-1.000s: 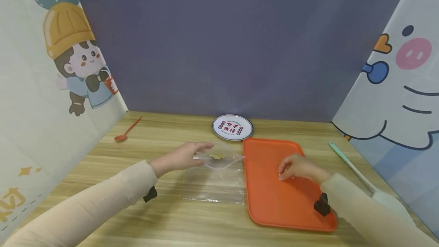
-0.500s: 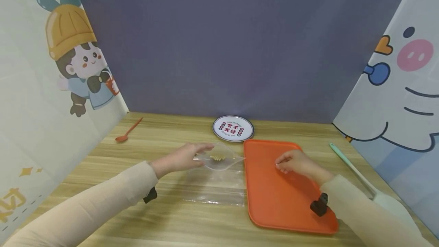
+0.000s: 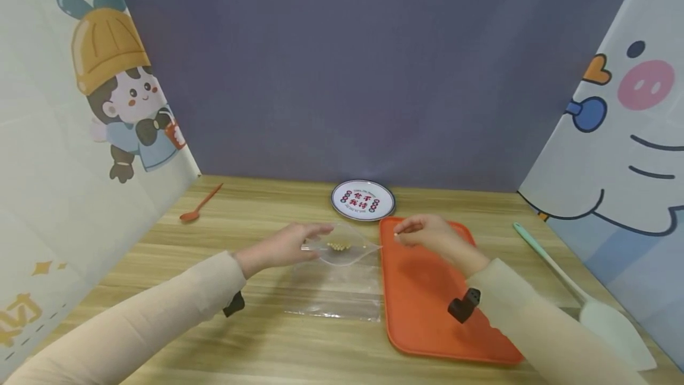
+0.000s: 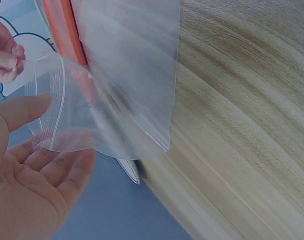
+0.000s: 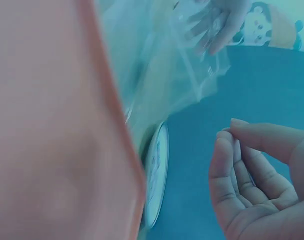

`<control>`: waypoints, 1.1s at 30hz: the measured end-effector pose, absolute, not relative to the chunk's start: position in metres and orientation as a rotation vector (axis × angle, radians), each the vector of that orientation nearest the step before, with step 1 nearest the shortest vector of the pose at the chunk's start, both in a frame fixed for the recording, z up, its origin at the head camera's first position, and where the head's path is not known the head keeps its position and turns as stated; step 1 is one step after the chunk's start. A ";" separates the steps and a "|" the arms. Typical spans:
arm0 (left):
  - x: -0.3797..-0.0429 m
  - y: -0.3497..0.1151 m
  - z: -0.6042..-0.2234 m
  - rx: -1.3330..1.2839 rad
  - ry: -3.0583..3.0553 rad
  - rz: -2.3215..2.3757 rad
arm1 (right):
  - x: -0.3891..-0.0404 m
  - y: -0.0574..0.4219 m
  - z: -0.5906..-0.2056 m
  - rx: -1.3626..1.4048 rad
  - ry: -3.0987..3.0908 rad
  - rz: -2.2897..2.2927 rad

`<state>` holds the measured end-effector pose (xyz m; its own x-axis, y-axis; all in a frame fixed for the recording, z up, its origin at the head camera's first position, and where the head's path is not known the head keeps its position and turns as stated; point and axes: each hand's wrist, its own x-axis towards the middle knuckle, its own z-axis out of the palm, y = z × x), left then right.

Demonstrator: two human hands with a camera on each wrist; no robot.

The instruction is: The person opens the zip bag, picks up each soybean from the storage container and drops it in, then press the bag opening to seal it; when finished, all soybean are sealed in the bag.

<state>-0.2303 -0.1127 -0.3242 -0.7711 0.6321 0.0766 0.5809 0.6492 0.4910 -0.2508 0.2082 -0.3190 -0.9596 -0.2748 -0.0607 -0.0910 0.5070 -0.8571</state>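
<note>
A clear zip bag (image 3: 332, 293) lies on the table with its mouth spread wide, and a cluster of small yellowish beans (image 3: 339, 246) shows inside. My left hand (image 3: 285, 245) holds the left end of the mouth, thumb on the near side and fingers on the far side. In the left wrist view, those fingers (image 4: 74, 172) show partly through the film. Over the far part of the orange tray (image 3: 422, 331), my right hand (image 3: 427, 236) pinches one small pale bean (image 3: 396, 234) between thumb and fingertips, just right of the bag's mouth.
A white plate (image 3: 363, 215) with red lettering stands behind the tray. At the far left lies an orange-red spoon (image 3: 189, 216). A long spatula (image 3: 609, 322) with a green handle lies right of the tray. Fabric walls (image 3: 342, 76) enclose the table at the back and sides.
My right hand has risen from the tray and moved left and away from me, towards the bag, with the bean in its fingertips. The left hand and the bag have stayed put.
</note>
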 end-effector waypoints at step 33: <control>-0.231 -0.111 -0.323 1.044 2.766 0.763 | -0.250 0.122 -0.311 -0.508 2.529 -1.459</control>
